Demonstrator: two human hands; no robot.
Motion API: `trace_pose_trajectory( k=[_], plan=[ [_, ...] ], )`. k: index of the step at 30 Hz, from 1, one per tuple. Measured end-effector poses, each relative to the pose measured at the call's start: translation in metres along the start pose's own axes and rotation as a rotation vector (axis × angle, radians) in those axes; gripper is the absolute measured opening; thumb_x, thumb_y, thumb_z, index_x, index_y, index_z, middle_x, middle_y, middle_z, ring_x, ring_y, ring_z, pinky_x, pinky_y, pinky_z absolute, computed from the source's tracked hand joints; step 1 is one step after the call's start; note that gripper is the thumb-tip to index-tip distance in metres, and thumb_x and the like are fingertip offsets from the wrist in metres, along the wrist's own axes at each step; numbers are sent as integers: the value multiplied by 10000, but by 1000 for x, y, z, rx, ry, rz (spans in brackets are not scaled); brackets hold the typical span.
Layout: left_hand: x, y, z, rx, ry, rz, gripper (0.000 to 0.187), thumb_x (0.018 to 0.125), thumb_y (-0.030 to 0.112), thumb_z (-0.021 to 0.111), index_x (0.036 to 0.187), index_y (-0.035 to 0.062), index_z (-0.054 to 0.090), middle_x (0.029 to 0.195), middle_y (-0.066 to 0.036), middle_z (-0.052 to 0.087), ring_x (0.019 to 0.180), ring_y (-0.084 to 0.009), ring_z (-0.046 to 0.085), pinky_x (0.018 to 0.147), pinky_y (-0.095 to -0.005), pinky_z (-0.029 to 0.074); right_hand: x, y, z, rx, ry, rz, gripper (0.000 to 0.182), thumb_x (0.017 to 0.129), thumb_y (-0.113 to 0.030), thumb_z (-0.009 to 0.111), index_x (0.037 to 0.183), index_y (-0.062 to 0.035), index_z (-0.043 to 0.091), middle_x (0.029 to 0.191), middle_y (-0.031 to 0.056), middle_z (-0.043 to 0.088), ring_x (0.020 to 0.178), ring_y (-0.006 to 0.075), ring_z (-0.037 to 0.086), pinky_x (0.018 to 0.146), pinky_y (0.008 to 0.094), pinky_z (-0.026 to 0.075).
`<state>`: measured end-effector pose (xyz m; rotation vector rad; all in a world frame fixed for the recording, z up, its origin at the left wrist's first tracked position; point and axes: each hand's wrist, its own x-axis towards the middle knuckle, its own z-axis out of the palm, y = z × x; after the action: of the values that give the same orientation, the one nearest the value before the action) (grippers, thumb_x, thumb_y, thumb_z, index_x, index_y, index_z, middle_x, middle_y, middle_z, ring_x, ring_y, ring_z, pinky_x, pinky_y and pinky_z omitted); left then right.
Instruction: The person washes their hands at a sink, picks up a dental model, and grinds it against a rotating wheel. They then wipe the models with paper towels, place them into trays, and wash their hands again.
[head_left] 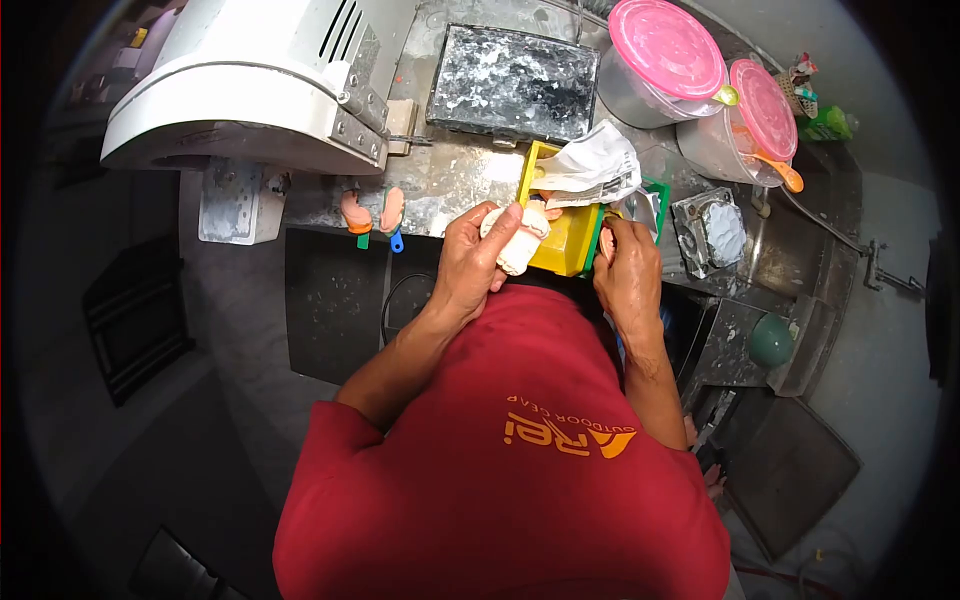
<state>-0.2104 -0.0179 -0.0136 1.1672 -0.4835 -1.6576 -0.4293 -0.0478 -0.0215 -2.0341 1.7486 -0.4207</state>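
Observation:
A cream-white plaster dental model (518,250) is gripped in my left hand (467,262), thumb on top, in front of the yellow box (572,243). My right hand (630,268) reaches to the green box (662,192) just right of the yellow one. Its fingers are closed around a pinkish piece (606,243), mostly covered by them, whose kind I cannot make out. A printed white paper (598,165) lies across the yellow box, partly covering what is inside.
Two dental impressions, one with a green handle (354,214) and one with a blue handle (392,212), lie left. A white machine (250,110) stands beyond them. Behind are a spattered black device (514,82) and two pink-lidded tubs (668,50). Crumpled foil (710,232) lies right.

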Motion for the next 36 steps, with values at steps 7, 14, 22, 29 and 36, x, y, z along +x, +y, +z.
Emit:
trace_pose_trajectory(
  k=[7, 14, 22, 29, 36],
  plan=[
    [-1, 3, -2, 173, -44, 27, 213, 954, 182, 745, 1001, 10, 628, 816, -55, 671, 538, -25, 510, 417, -188, 356, 3, 0, 0, 47, 49, 18, 354, 822, 44, 654, 1174, 19, 680, 1090, 239, 653, 991, 445, 655, 865, 485, 540],
    [2, 9, -3, 161, -100, -6, 225, 951, 180, 714, 1028, -11, 625, 812, -65, 667, 533, -55, 529, 430, -206, 390, 2, 5, 7, 63, 112, -16, 387, 753, 60, 636, 1137, 43, 682, 1025, 242, 661, 934, 443, 662, 844, 472, 539],
    [10, 3, -17, 15, -127, -70, 260, 988, 220, 574, 1034, -34, 611, 814, -103, 657, 536, -106, 547, 445, -239, 457, 2, 5, 6, 71, 85, -5, 447, 726, 65, 595, 1163, 44, 688, 1045, 248, 663, 950, 438, 664, 873, 468, 539],
    [10, 8, -13, 19, -158, -17, 214, 937, 152, 593, 1031, -39, 616, 775, -80, 651, 515, -87, 544, 457, -215, 414, 1, 2, 3, 96, 64, 2, 399, 767, 86, 597, 1156, 42, 675, 1078, 252, 645, 987, 460, 647, 869, 496, 535],
    [7, 9, -3, 168, -151, 43, 215, 904, 36, 660, 1094, -45, 601, 840, -74, 674, 566, -55, 550, 484, -210, 432, -1, 4, 5, 92, 63, 9, 392, 775, 70, 625, 1163, 33, 673, 1096, 248, 651, 994, 456, 654, 872, 489, 540]
  ],
)
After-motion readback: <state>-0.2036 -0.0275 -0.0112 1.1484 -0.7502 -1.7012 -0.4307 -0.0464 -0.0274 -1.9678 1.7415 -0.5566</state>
